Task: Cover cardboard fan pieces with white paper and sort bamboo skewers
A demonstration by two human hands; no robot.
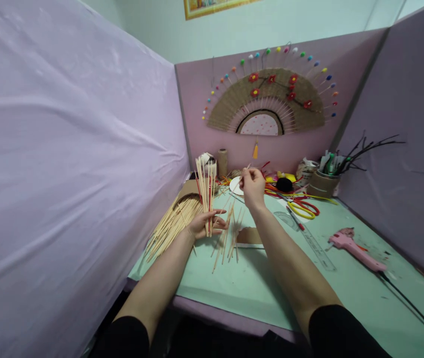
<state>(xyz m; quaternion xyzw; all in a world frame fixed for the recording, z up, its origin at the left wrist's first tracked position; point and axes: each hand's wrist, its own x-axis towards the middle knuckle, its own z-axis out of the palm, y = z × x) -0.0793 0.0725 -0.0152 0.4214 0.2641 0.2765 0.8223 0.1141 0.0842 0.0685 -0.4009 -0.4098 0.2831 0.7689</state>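
My left hand (206, 224) is closed around a loose upright bundle of thin bamboo sticks (206, 189), a few of them red. Its fingertips curl past the sticks to the right. Raised over the back of the table, my right hand (253, 183) is pinched on what looks like a single thin bamboo stick, blurred and mostly hidden by the fingers. Under and left of my left wrist lies a large pile of bamboo sticks (170, 226). More loose sticks (230, 236) are scattered between my forearms, beside a piece of brown cardboard (249, 235).
A pink glue gun (357, 250) with a black cord lies at right. Near it are a clear ruler (318, 248) and yellow-and-red-handled scissors (301, 209). A pot with twigs (322, 183) stands at the back right. A decorated fan (267, 99) hangs on the pink panel.
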